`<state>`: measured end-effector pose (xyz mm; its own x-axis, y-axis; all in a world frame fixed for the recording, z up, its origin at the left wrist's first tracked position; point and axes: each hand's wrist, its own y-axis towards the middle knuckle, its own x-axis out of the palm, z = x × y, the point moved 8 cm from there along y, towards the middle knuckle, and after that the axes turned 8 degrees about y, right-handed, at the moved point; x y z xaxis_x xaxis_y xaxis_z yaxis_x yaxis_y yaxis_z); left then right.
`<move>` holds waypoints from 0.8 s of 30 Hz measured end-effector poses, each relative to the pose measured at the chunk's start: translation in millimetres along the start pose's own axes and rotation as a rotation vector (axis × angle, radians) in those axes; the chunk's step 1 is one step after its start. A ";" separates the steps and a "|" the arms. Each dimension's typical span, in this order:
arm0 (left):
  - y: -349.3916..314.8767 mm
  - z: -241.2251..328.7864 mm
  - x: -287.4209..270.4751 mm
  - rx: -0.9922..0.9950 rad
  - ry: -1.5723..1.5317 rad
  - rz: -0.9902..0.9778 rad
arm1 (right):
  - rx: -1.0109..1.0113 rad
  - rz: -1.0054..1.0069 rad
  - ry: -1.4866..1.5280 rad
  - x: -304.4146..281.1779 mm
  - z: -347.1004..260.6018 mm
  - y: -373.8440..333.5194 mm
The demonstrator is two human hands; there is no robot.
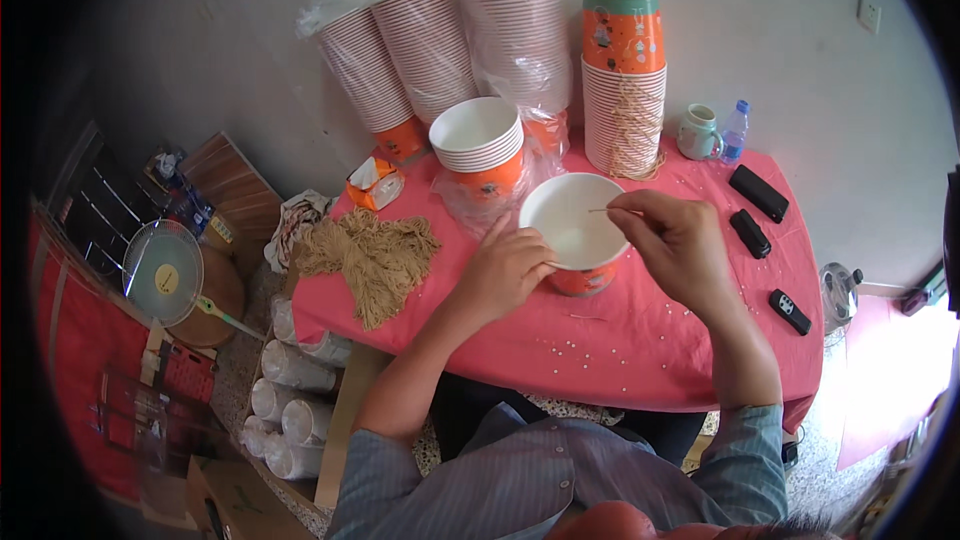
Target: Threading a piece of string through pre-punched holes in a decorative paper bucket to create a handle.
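Steadying the tub (584, 283) by its rim (570, 176) and pinching the cord (599, 210) close to its tip should help control. The tub is mid-table (480, 360), between front and back edges; the left hand (500, 275) grips its near-left side, fingers bent; the right hand's (680, 245) thumb and forefinger close on the cord

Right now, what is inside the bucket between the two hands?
Inside the bucket, only white surface shows. The front rim hides the near inner wall, and the right hand covers part of the right side.
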<state>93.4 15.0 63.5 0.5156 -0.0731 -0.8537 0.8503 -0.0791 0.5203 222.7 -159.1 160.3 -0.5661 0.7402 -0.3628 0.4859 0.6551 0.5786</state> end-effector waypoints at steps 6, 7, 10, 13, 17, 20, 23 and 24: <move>15.9 -5.2 -28.1 -0.232 -0.439 -0.038 | 0.011 -0.155 -0.064 21.1 57.0 20.2; 14.4 -9.6 -23.1 -0.325 -0.600 -0.100 | 0.011 -0.148 -0.062 22.0 65.2 22.9; 7.5 -16.5 -16.4 -0.423 -0.807 -0.168 | 0.040 -0.170 0.158 28.0 80.2 26.9; 1.8 -24.6 -12.5 -0.418 -0.859 -0.182 | -0.130 -0.153 0.184 35.0 65.6 26.5; 5.1 -24.9 -13.8 -0.440 -0.856 -0.173 | 0.011 -0.257 0.433 51.4 78.6 22.1; 11.6 -15.3 -19.9 -0.466 -0.752 -0.123 | 0.085 -0.271 0.521 57.6 75.0 18.3; 14.0 -8.5 -20.9 -0.521 -0.668 -0.065 | 0.052 -0.248 0.519 59.4 75.3 17.1; 13.1 -7.0 -19.7 -0.521 -0.667 -0.065 | -0.051 -0.240 0.473 58.2 69.2 17.1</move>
<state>95.1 22.3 87.0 0.4327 -0.6679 -0.6055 0.9005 0.3529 0.2542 244.2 -94.4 98.5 -0.9016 0.4137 -0.1266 0.2797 0.7807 0.5588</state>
